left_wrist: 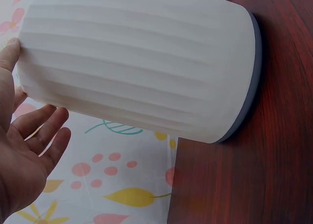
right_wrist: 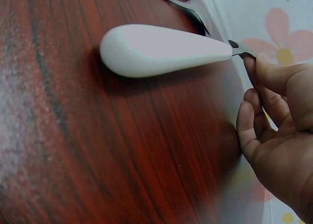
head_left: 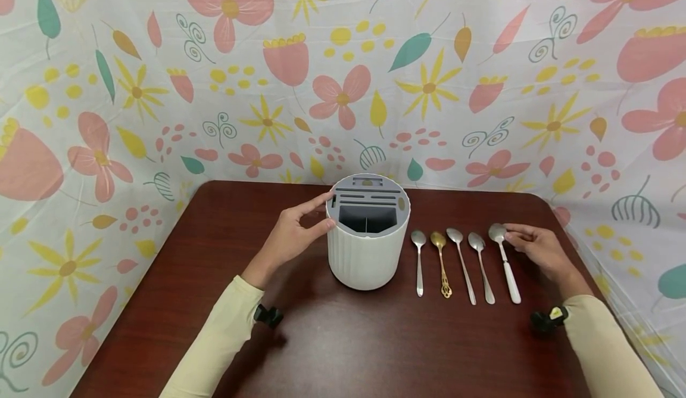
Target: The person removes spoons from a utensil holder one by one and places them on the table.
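Observation:
A white ribbed utensil holder with a grey slotted top stands upright on the table. My left hand touches its rim with thumb and forefinger; in the left wrist view the fingers spread fairly straight beside the ribbed wall. To the right, several spoons lie in a row with their bowls toward the back. My right hand pinches the bowl edge of the rightmost spoon, which has a white handle. That thick handle shows close up in the right wrist view, thumb and forefinger meeting at its far end.
Left of the white-handled spoon lie a gold spoon with an ornate handle and silver spoons, one of them nearest the holder. Dark red-brown wood forms the table. A flowered cloth hangs behind and along both sides.

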{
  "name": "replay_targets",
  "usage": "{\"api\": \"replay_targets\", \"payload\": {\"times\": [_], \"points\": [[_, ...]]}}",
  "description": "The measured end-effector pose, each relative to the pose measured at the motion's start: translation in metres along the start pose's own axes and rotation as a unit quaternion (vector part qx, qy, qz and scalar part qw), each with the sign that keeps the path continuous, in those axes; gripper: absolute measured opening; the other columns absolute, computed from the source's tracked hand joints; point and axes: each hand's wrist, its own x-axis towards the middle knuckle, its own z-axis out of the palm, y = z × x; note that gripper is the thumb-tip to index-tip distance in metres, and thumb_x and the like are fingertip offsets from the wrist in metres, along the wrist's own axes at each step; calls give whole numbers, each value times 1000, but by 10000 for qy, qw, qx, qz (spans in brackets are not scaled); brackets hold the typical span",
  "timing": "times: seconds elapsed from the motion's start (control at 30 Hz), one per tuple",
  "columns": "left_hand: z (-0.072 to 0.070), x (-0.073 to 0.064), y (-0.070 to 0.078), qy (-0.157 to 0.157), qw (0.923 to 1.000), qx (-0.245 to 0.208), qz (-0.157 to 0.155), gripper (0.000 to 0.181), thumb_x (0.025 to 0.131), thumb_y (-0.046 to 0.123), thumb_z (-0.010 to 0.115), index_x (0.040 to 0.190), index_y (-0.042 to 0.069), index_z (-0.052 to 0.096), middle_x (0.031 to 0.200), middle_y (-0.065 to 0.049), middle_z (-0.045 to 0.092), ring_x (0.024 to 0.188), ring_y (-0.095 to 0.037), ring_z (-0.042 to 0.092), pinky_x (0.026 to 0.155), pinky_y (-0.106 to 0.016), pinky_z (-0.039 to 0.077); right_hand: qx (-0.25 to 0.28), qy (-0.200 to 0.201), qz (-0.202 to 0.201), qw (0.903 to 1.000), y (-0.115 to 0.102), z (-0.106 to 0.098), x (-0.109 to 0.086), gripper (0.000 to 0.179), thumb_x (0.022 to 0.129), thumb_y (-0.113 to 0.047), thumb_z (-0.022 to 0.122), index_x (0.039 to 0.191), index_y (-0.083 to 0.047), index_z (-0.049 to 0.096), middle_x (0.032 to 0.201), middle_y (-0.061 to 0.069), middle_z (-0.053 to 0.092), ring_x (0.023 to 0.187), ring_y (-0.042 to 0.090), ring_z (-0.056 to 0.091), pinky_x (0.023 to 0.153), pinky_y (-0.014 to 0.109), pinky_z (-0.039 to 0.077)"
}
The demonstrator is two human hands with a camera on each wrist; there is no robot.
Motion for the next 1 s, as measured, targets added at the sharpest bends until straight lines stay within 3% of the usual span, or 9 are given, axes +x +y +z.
{"api": "replay_targets", "payload": {"times": [0.13, 0.37, 0.57, 0.83, 1.0], "points": [[1, 0, -1, -9, 10000, -24, 4, 56, 96, 40, 73, 148, 42, 53, 143, 21, 58, 123, -25, 60, 91, -41, 53, -307, -26, 47, 9995, 1, 1, -1, 49, 102, -22, 66, 139, 10, 56, 96, -26, 70, 86, -9, 63, 71, 13, 51], [1, 0, 0, 9, 10000, -27, 40, 56, 95, 41, 73, 148, 41, 53, 143, 20, 58, 121, -21, 61, 91, -40, 54, -729, 56, 104, 9973, 0, 3, -4, 52, 102, -27, 66, 137, 10, 58, 92, -29, 67, 82, -7, 62, 68, 13, 48], [0, -1, 0, 45, 9999, -68, 101, 56, 95, 39, 74, 147, 40, 54, 142, 16, 60, 121, -30, 61, 90, -38, 53, -1098, 38, 52, 9939, 1, 4, -2, 53, 102, -33, 65, 138, 6, 60, 94, -26, 69, 82, -8, 60, 68, 14, 48], [-1, -1, 2, -3, 10000, 24, 29, 56, 95, 43, 73, 148, 41, 53, 140, 17, 61, 117, -11, 61, 90, -44, 54, -1230, 115, 117, 9923, 0, 5, -4, 49, 102, -33, 66, 132, 5, 65, 97, -28, 65, 82, -12, 59, 66, 17, 51], [-2, 0, 2, -18, 9999, 112, -3, 57, 95, 45, 73, 148, 42, 53, 142, 19, 59, 117, -10, 60, 91, -43, 54, -1235, 87, 175, 9922, -3, 2, -3, 48, 101, -34, 66, 129, 5, 67, 101, -22, 68, 83, -15, 59, 65, 19, 53]]}}
